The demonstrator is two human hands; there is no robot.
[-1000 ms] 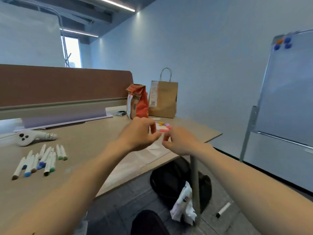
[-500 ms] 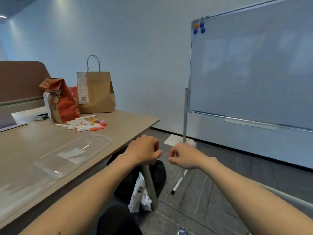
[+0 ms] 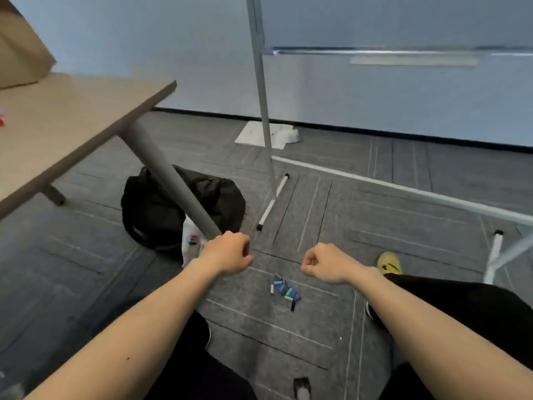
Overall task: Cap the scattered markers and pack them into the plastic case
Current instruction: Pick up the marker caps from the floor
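Note:
Several small marker caps (image 3: pixel 285 290), blue, green, grey and dark, lie in a loose cluster on the grey carpet between my forearms. My left hand (image 3: pixel 227 253) hovers above and to the left of them, fingers curled into a fist with nothing visible in it. My right hand (image 3: pixel 326 262) hovers to the right of the caps, also curled, with nothing seen inside. A sliver of pink and red markers (image 3: pixel 1 118) shows at the far left on the table (image 3: pixel 72 116). The plastic case is out of view.
The table leg (image 3: pixel 170 180) slants down just behind my left hand. A black bag (image 3: pixel 155 209) and a white plastic bag (image 3: pixel 189 241) sit under the table. The whiteboard stand (image 3: pixel 264 111) and its floor bars (image 3: pixel 403 192) stand ahead and to the right. A yellow shoe (image 3: pixel 389 264) is near my right wrist.
My view has swung right and down, from the tabletop with its markers and case to the floor. Both hands moved off the table and now hover over the caps, still curled.

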